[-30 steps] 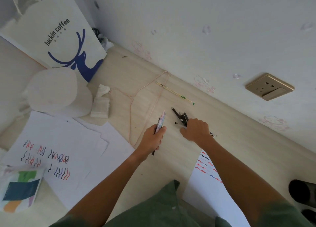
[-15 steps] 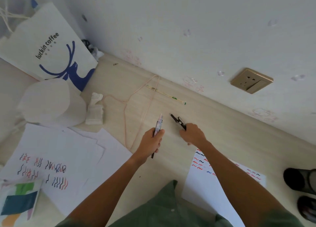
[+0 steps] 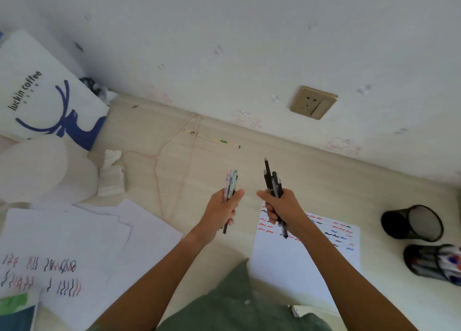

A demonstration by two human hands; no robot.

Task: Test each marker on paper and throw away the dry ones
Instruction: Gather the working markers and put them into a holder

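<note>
My left hand (image 3: 223, 212) grips a small bundle of pastel-coloured markers (image 3: 231, 184), tips pointing up and away from me. A bundle of black markers (image 3: 272, 181) is held in the fist of my right hand (image 3: 284, 209), sticking out above and below it. Both hands are raised above the light wooden floor, close together. Under my right hand lies a white test sheet (image 3: 311, 251) with red, blue and black squiggles. A second scribbled sheet (image 3: 62, 256) lies at the lower left.
Two black mesh cups lie on their sides at the right: one empty (image 3: 411, 222), one holding pens (image 3: 434, 263). A thin wire hanger (image 3: 172, 153) and a pencil (image 3: 214, 139) lie near the wall. A luckin coffee bag (image 3: 47, 93), tissue roll (image 3: 37, 168) and wall socket (image 3: 313, 102) are also in view.
My right hand has gathered the black markers off the floor and lifted them upright. My left hand has risen too, still holding its pastel markers. The view tilted right, revealing the mesh cups.
</note>
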